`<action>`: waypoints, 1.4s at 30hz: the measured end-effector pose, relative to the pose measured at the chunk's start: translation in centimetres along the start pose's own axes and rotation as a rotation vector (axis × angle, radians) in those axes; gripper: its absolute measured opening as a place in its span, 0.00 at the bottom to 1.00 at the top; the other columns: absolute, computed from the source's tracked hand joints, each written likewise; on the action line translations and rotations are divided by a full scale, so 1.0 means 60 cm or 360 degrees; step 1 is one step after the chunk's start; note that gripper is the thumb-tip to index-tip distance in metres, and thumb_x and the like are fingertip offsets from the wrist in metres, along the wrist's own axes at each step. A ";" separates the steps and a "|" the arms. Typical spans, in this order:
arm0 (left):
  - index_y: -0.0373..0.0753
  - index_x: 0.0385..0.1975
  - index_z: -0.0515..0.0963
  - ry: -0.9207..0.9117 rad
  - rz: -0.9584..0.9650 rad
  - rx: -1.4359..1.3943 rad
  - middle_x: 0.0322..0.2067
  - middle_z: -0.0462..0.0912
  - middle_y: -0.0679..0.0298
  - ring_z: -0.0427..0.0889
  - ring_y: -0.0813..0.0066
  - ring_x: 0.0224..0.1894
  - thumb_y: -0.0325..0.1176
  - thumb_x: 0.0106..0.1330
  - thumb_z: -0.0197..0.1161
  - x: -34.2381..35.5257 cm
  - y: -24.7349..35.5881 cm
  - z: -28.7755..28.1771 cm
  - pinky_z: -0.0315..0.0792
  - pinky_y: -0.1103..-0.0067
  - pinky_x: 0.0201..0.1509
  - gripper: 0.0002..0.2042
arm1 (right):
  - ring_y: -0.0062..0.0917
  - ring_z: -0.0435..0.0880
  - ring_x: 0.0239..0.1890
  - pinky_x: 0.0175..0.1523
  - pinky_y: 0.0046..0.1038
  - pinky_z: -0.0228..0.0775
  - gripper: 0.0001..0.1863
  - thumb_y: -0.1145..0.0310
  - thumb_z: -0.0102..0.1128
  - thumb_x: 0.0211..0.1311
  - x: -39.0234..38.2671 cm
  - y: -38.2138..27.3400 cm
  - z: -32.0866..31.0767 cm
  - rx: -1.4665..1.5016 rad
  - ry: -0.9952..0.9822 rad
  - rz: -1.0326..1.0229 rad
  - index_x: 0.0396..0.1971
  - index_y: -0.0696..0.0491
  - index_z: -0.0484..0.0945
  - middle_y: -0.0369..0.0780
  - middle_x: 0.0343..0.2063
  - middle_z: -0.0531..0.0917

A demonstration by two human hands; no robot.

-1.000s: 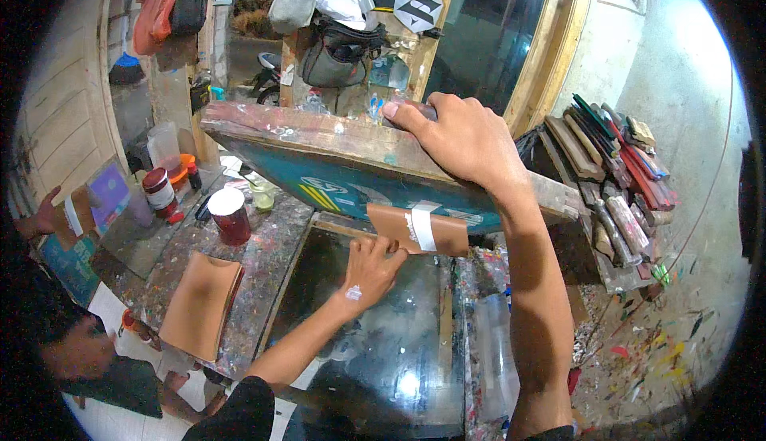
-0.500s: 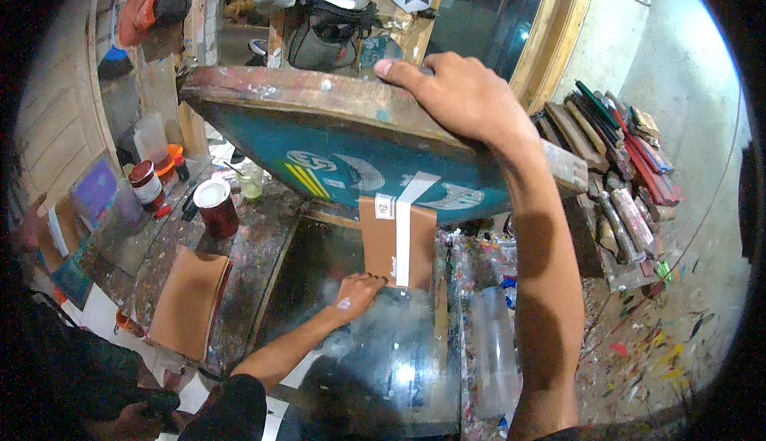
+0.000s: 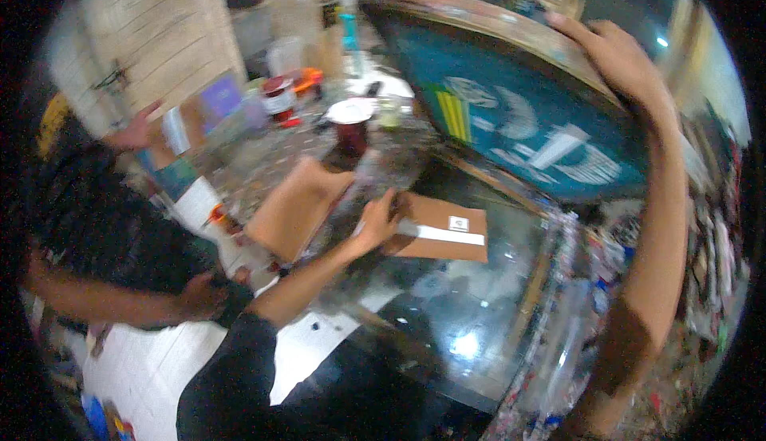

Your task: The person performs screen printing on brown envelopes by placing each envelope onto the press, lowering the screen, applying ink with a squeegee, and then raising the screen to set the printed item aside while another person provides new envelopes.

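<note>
My right hand (image 3: 618,58) grips the top edge of a wooden-framed printing screen (image 3: 503,66), keeping it tilted up. Its blue-green mesh carries pale printed shapes and yellow stripes. Between the fingers of my left hand (image 3: 379,222) is the end of a brown sheet (image 3: 443,206), marked with a white strip and a small white label. That sheet lies sideways above the dark, glossy printing table (image 3: 455,301). Just left of my left hand lies a stack of brown sheets (image 3: 299,210). Motion blurs the picture somewhat.
A dark red pot (image 3: 351,126) with a white top and a red-and-white jar (image 3: 279,102) stand behind the stack. At the left is another person in dark clothes (image 3: 120,210), one hand (image 3: 140,126) near a brown board. Cluttered material lines the right side.
The view has swung left. My left hand has closed on the brown sheet and carried it from beneath the screen toward the stack, turning it sideways. My right hand still holds the screen up.
</note>
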State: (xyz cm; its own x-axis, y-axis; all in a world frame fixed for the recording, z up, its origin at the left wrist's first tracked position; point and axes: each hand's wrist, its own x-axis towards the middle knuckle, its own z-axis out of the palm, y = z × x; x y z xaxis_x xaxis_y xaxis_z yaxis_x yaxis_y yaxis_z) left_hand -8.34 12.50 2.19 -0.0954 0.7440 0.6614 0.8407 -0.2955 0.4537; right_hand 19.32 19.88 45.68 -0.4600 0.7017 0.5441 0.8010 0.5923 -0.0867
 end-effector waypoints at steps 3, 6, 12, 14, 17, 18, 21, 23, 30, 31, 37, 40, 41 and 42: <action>0.33 0.60 0.68 -0.0375 -0.0617 0.0113 0.34 0.83 0.45 0.83 0.46 0.38 0.29 0.55 0.64 0.134 -0.096 -0.092 0.77 0.60 0.42 0.29 | 0.48 0.82 0.48 0.59 0.38 0.67 0.45 0.29 0.47 0.60 0.015 0.016 0.010 -0.0043 -0.0040 0.0051 0.43 0.63 0.82 0.58 0.42 0.83; 0.32 0.50 0.75 -0.0539 -0.0905 0.0149 0.37 0.85 0.48 0.85 0.59 0.36 0.30 0.49 0.68 0.221 -0.235 -0.257 0.78 0.66 0.44 0.24 | 0.52 0.80 0.50 0.59 0.42 0.67 0.43 0.30 0.45 0.63 0.017 -0.001 0.013 -0.0065 -0.0109 0.0198 0.39 0.63 0.83 0.61 0.43 0.81; 0.32 0.41 0.80 -0.0224 -0.0617 0.0982 0.37 0.85 0.49 0.84 0.54 0.39 0.27 0.58 0.60 0.128 -0.442 -0.560 0.78 0.61 0.45 0.12 | 0.53 0.81 0.49 0.59 0.41 0.67 0.46 0.28 0.47 0.59 0.018 -0.016 0.021 -0.0021 -0.0073 0.0201 0.41 0.65 0.82 0.60 0.41 0.82; 0.37 0.49 0.80 -0.0146 -0.0771 0.1383 0.38 0.83 0.43 0.83 0.46 0.42 0.23 0.57 0.56 0.118 -0.444 -0.503 0.77 0.61 0.50 0.18 | 0.51 0.80 0.51 0.60 0.40 0.66 0.47 0.27 0.47 0.58 0.025 0.003 0.025 -0.0026 -0.0077 0.0220 0.43 0.65 0.82 0.61 0.43 0.81; 0.39 0.41 0.78 -0.0082 -0.0273 0.0678 0.35 0.81 0.52 0.80 0.57 0.34 0.35 0.56 0.65 0.090 -0.356 -0.261 0.73 0.62 0.37 0.14 | 0.49 0.81 0.51 0.60 0.39 0.65 0.46 0.29 0.48 0.59 0.024 0.030 0.005 0.0009 -0.0075 0.0281 0.44 0.65 0.82 0.60 0.43 0.82; 0.40 0.40 0.77 -0.0348 -0.0535 0.0492 0.37 0.80 0.54 0.79 0.66 0.35 0.41 0.55 0.70 0.033 -0.346 -0.215 0.71 0.67 0.35 0.17 | 0.48 0.81 0.50 0.60 0.38 0.66 0.45 0.29 0.48 0.60 0.023 0.026 0.011 -0.0021 -0.0031 0.0235 0.42 0.65 0.82 0.59 0.41 0.82; 0.39 0.44 0.74 -0.0468 -0.0433 -0.0096 0.37 0.77 0.65 0.76 0.75 0.37 0.42 0.47 0.78 -0.096 -0.333 -0.149 0.71 0.72 0.38 0.27 | 0.46 0.83 0.46 0.58 0.38 0.66 0.44 0.30 0.48 0.61 0.034 0.011 0.022 0.0035 -0.0083 0.0188 0.41 0.65 0.83 0.59 0.39 0.83; 0.37 0.40 0.76 -0.0297 -0.0569 -0.0597 0.36 0.79 0.64 0.77 0.73 0.38 0.39 0.50 0.78 -0.088 -0.286 -0.150 0.71 0.73 0.38 0.22 | 0.44 0.83 0.45 0.57 0.37 0.66 0.43 0.32 0.48 0.62 0.035 0.010 0.015 0.0083 -0.0169 0.0184 0.40 0.65 0.83 0.58 0.38 0.83; 0.34 0.50 0.75 -0.0540 -0.0206 0.0472 0.36 0.80 0.60 0.78 0.68 0.39 0.32 0.59 0.68 -0.095 -0.271 -0.179 0.73 0.72 0.42 0.20 | 0.28 0.82 0.33 0.51 0.27 0.69 0.32 0.41 0.52 0.65 0.041 0.037 0.020 0.0258 -0.0174 0.0075 0.37 0.60 0.84 0.44 0.30 0.85; 0.33 0.50 0.75 -0.0541 0.0026 0.0728 0.36 0.80 0.58 0.79 0.65 0.39 0.31 0.59 0.66 -0.086 -0.265 -0.158 0.74 0.71 0.42 0.19 | 0.25 0.82 0.32 0.52 0.26 0.69 0.27 0.44 0.52 0.66 0.044 0.046 0.000 0.0142 -0.0241 0.0207 0.38 0.56 0.86 0.42 0.29 0.85; 0.28 0.42 0.77 -0.0924 0.0338 0.0822 0.35 0.81 0.47 0.84 0.54 0.36 0.24 0.56 0.59 -0.054 0.025 -0.142 0.80 0.65 0.36 0.14 | 0.38 0.81 0.47 0.58 0.37 0.67 0.34 0.40 0.44 0.70 -0.022 -0.122 0.053 -0.0435 0.0163 0.0524 0.47 0.59 0.82 0.51 0.45 0.83; 0.25 0.42 0.76 -0.1156 0.0130 0.0622 0.35 0.82 0.45 0.86 0.53 0.35 0.21 0.56 0.58 -0.096 0.135 -0.007 0.81 0.64 0.33 0.13 | 0.37 0.81 0.50 0.60 0.34 0.65 0.32 0.44 0.47 0.70 -0.008 -0.078 0.007 0.0189 -0.0133 0.0170 0.52 0.59 0.80 0.50 0.51 0.82; 0.25 0.42 0.76 -0.1199 0.0080 0.0452 0.35 0.82 0.42 0.86 0.52 0.36 0.21 0.56 0.58 -0.106 0.177 0.042 0.81 0.63 0.34 0.13 | 0.37 0.79 0.53 0.62 0.35 0.63 0.31 0.45 0.46 0.71 -0.015 -0.071 0.002 0.0215 -0.0175 0.0122 0.54 0.57 0.79 0.51 0.54 0.80; 0.25 0.42 0.76 -0.1192 0.0096 0.0269 0.36 0.82 0.42 0.86 0.50 0.37 0.22 0.57 0.58 -0.094 0.223 0.071 0.80 0.62 0.35 0.14 | 0.37 0.77 0.56 0.63 0.36 0.62 0.30 0.46 0.46 0.71 -0.035 -0.058 -0.024 0.0221 -0.0193 0.0113 0.56 0.55 0.78 0.51 0.56 0.78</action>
State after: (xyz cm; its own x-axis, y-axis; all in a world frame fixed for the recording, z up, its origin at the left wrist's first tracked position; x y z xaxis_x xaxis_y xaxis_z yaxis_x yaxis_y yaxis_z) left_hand 5.73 6.87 2.01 0.2890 0.9545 0.0741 0.9088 -0.2978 0.2923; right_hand 18.04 15.79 46.04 -0.4535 0.7813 0.4289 0.7766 0.5825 -0.2400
